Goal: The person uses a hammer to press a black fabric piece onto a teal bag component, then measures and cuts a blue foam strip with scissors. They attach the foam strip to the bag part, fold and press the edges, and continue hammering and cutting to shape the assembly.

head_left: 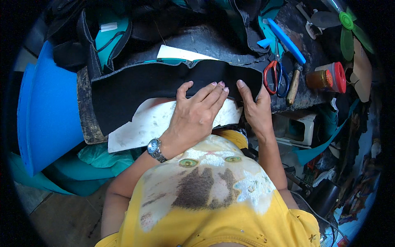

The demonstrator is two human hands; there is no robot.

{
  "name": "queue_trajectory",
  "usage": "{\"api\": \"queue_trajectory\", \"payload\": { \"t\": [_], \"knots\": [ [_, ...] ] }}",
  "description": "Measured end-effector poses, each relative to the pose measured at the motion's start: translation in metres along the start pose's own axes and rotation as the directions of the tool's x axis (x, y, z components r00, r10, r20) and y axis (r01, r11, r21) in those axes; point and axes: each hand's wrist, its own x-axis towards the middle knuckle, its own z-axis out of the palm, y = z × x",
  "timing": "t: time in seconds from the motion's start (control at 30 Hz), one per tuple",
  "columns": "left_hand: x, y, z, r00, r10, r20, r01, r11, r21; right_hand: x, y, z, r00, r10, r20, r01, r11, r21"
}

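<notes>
In the middle of the frame, a long black fabric piece lies across the worn workbench, over a white paper pattern. The left hand presses flat on it, fingers stretched open. The right hand pinches its right end closed. Red-handled scissors lie at upper right.

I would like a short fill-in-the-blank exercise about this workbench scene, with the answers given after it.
1. Both hands press on a strip of ____ fabric.
2. The left hand wears a ____ on its wrist.
3. The scissors right of the right hand have red and ____ handles.
4. The jar near the scissors has a ____ lid.

Answers: black; watch; blue; red
</notes>
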Motion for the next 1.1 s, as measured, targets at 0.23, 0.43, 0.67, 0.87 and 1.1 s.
{"api": "queue_trajectory", "payload": {
  "t": [0.23,0.43,0.67,0.87,1.1],
  "knots": [
    [0.004,0.002,-0.004,1.000,-0.004,0.019,0.004,1.000,-0.009,0.016,0.001,0.003,0.990,-0.083,0.114,0.108,0.967,-0.232],
    [0.008,-0.006,-0.004,0.999,0.032,0.022,-0.023,0.946,-0.324,0.014,0.008,0.007,0.994,-0.104,0.028,0.108,0.944,-0.313],
    [0.007,-0.005,-0.002,0.999,0.035,0.009,-0.031,0.965,-0.259,0.004,0.007,-0.005,0.997,0.062,-0.038,-0.065,0.993,-0.097],
    [0.008,-0.004,0.001,0.999,0.034,-0.022,-0.038,0.974,-0.224,-0.005,0.008,-0.003,0.991,0.129,-0.020,-0.126,0.987,0.100],
    [0.018,0.010,0.006,0.989,-0.093,-0.115,0.059,0.961,-0.272,-0.008,-0.016,-0.008,0.998,-0.040,0.051,0.045,0.994,-0.101]
  ]
}}
